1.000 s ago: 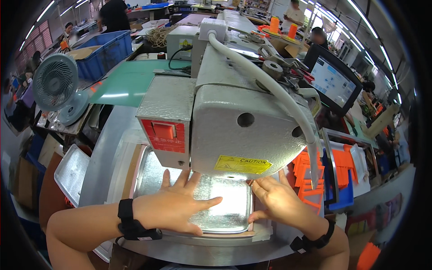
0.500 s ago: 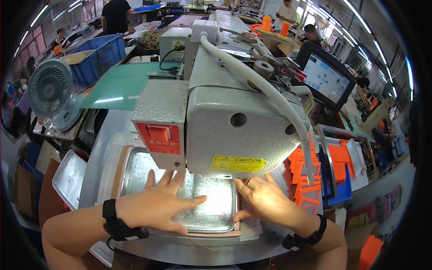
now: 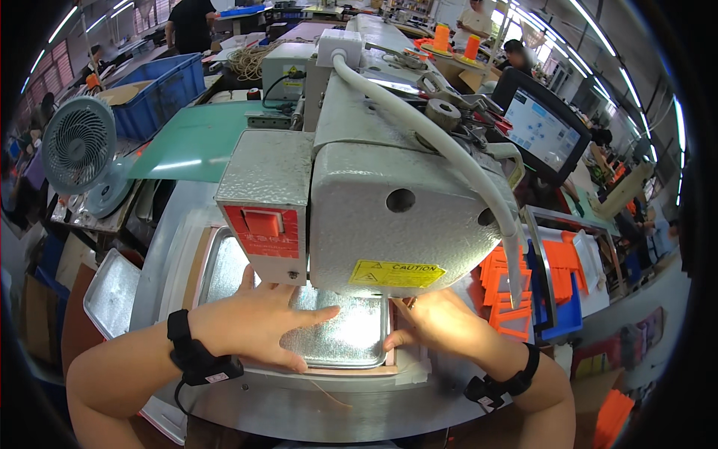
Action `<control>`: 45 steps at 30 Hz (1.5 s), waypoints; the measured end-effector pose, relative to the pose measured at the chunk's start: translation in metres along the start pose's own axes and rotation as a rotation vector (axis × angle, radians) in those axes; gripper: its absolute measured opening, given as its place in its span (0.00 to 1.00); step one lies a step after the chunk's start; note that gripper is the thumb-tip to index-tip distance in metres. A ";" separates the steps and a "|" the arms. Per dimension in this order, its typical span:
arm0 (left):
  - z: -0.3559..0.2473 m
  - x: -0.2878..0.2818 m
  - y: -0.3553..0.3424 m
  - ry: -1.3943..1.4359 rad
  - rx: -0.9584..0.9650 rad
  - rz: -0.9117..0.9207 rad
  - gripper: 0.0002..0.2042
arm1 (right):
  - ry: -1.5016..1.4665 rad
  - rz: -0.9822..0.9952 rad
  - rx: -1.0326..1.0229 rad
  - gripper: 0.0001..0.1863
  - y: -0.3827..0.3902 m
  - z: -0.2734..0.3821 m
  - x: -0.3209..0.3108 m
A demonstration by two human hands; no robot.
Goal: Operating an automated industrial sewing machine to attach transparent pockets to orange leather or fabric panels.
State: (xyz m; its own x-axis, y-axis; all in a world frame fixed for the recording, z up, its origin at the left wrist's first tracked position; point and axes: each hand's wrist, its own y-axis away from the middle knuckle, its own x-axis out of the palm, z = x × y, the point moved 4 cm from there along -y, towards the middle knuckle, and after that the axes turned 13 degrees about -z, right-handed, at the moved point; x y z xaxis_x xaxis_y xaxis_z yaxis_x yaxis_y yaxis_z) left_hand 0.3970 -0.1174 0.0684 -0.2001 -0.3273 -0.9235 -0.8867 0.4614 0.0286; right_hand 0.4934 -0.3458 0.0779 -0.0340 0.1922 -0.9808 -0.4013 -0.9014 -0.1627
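Note:
A shiny silver metal tray (image 3: 340, 348) lies in a frame under the head of a grey industrial sewing machine (image 3: 389, 217). Spread out across the tray's left part is my left hand (image 3: 258, 322), its thumb and forefinger apart and other fingertips partly behind the machine's box. At the tray's right edge rests my right hand (image 3: 434, 325), thumb apart from the fingers, whose tips reach beneath the machine head. Neither hand shows anything gripped. Bright lamp light falls on the tray between them. What lies under the machine head is hidden.
A red switch (image 3: 263, 222) is on the machine's front box. Orange pieces (image 3: 508, 288) are piled right of the machine, near a blue bin (image 3: 565, 310). Another silver tray (image 3: 112, 292) lies at the left, below a fan (image 3: 78, 146). A monitor (image 3: 544, 127) stands at the right.
Both hands have moved slightly away from me with the tray and its frame, farther under the machine head. More of the metal table's front shows.

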 end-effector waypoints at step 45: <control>0.027 -0.029 -0.034 0.646 -0.569 0.047 0.35 | -0.525 -0.114 0.189 0.25 -0.037 -0.025 -0.066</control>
State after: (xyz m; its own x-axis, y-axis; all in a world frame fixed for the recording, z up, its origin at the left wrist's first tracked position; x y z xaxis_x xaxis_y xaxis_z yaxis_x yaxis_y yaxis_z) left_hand 0.4442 -0.1009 0.0840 -0.2868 -0.8028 -0.5227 -0.9109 0.0597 0.4082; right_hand 0.5331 -0.3352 0.1461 -0.4116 0.4948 -0.7653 -0.5846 -0.7876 -0.1948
